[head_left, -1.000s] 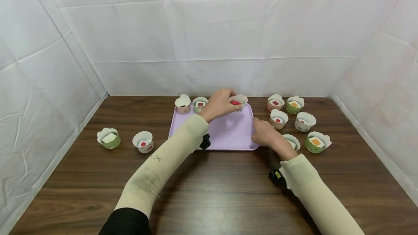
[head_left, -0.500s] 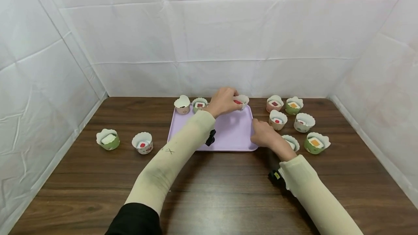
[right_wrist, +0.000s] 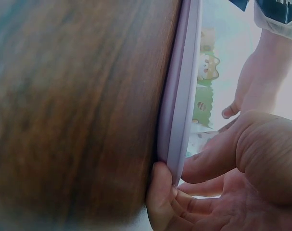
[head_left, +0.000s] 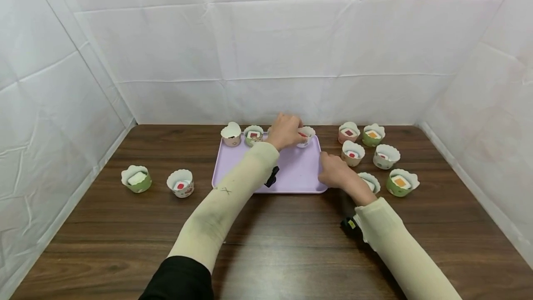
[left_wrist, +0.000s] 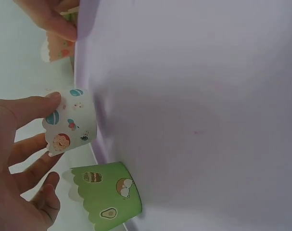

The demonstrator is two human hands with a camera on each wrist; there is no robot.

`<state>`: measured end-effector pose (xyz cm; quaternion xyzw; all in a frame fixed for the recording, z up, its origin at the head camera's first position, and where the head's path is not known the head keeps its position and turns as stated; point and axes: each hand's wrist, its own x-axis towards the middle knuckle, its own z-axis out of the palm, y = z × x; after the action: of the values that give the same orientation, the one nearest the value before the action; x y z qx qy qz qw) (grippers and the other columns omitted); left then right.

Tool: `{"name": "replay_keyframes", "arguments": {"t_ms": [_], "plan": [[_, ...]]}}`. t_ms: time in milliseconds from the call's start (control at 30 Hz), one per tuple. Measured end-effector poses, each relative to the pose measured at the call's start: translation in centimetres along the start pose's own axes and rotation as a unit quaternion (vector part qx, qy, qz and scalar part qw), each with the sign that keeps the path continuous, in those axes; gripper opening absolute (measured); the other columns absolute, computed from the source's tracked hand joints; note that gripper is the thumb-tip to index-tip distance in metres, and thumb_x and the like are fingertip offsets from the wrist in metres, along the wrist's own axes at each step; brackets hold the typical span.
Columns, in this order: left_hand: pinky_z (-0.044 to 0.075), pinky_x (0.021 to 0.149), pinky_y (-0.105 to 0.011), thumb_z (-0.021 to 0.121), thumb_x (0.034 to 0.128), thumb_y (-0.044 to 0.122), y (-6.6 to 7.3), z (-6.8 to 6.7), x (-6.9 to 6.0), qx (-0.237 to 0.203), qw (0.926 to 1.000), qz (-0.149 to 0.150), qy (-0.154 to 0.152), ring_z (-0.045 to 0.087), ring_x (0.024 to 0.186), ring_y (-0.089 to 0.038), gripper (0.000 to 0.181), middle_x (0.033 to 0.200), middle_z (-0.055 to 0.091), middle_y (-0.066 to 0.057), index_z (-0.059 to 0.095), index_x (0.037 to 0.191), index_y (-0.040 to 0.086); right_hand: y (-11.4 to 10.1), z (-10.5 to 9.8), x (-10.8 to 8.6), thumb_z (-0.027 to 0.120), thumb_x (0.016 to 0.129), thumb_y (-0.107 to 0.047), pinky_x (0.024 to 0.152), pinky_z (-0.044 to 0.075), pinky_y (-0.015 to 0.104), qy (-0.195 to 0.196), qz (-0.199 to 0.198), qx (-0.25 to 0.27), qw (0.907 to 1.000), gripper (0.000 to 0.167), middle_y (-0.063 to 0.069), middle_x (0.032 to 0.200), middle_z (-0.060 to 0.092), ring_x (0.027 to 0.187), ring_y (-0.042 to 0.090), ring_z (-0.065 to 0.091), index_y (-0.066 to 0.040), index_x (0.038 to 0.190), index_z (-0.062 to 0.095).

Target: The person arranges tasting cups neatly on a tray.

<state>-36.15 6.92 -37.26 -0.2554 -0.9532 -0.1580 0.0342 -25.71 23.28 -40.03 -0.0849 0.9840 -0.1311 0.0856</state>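
The left hand [head_left: 285, 131] pinches a white patterned paper cup [head_left: 307, 136] at the tray's back right; in the left wrist view the thumb and fingers grip this cup [left_wrist: 73, 122] by its rim. Beside it on the tray stands a green cup [left_wrist: 107, 195]. At the right edge of the lilac tray [head_left: 297, 170], the right hand [head_left: 336, 171] holds the rim; the right wrist view shows thumb and fingers on either side of the tray edge [right_wrist: 177, 110]. Two more cups, pink [head_left: 231, 134] and green [head_left: 253, 136], stand at the tray's back left.
Right of the tray several cups stand on the wooden table, among them a pink one [head_left: 348, 132], a white one [head_left: 386, 156] and a green one [head_left: 401, 183]. To the left are a green cup [head_left: 136, 178] and a white cup [head_left: 181, 183]. White cloth walls [head_left: 266, 40] surround the table.
The left hand first moved slightly right with the white cup, then lowered it at the tray's back right. The right hand has stayed at the tray's edge.
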Motion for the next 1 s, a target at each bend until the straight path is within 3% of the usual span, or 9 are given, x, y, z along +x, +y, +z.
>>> {"name": "replay_keyframes", "arguments": {"t_ms": [100,333,600,800,1000], "plan": [[0.044,0.111,-0.036,0.082,0.0886,0.037,-0.03,0.20,-0.08,0.010,0.9999,-0.007,0.000,0.061,0.120,-0.024,0.045,0.128,0.073,-0.003,0.073,0.125,0.013,-0.16,-0.02,-0.04,0.058,0.082,-0.004,0.085,0.057,0.054,0.000,0.000,-0.001,1.0000,0.050,0.032,0.117,0.063,0.103,0.040,0.063,0.016,0.127,0.049],[0.055,0.096,-0.037,0.080,0.0901,0.040,0.12,0.14,-0.16,-0.004,0.9981,-0.062,-0.006,0.047,0.120,-0.024,0.049,0.132,0.064,-0.005,0.069,0.132,0.017,-0.19,-0.19,0.06,0.058,0.082,-0.005,0.085,0.057,0.054,0.001,0.001,-0.008,1.0000,0.049,0.031,0.116,0.064,0.102,0.039,0.063,0.015,0.126,0.049],[0.052,0.084,-0.035,0.079,0.0908,0.038,0.12,0.44,0.13,0.011,0.9980,-0.062,-0.009,0.046,0.113,-0.025,0.034,0.118,0.065,-0.006,0.070,0.114,0.014,-0.14,-0.11,0.02,0.058,0.082,-0.004,0.087,0.057,0.055,-0.005,0.002,0.002,1.0000,0.051,0.032,0.119,0.062,0.104,0.040,0.063,0.015,0.128,0.048],[0.053,0.092,-0.037,0.076,0.0924,0.037,0.19,0.49,0.11,0.026,0.9982,-0.053,-0.011,0.047,0.120,-0.028,0.053,0.134,0.062,-0.009,0.062,0.138,0.015,-0.11,-0.16,-0.01,0.058,0.083,-0.004,0.084,0.057,0.053,-0.002,0.004,0.002,1.0000,0.050,0.032,0.119,0.063,0.100,0.037,0.062,0.015,0.128,0.048],[0.053,0.096,-0.039,0.075,0.0914,0.037,0.35,0.51,-0.09,0.030,0.9983,-0.049,-0.013,0.045,0.123,-0.029,0.059,0.138,0.059,-0.010,0.058,0.143,0.015,-0.09,-0.05,-0.01,0.058,0.082,-0.004,0.083,0.057,0.053,0.000,0.000,0.004,1.0000,0.048,0.032,0.116,0.063,0.100,0.038,0.062,0.015,0.126,0.049]]}}
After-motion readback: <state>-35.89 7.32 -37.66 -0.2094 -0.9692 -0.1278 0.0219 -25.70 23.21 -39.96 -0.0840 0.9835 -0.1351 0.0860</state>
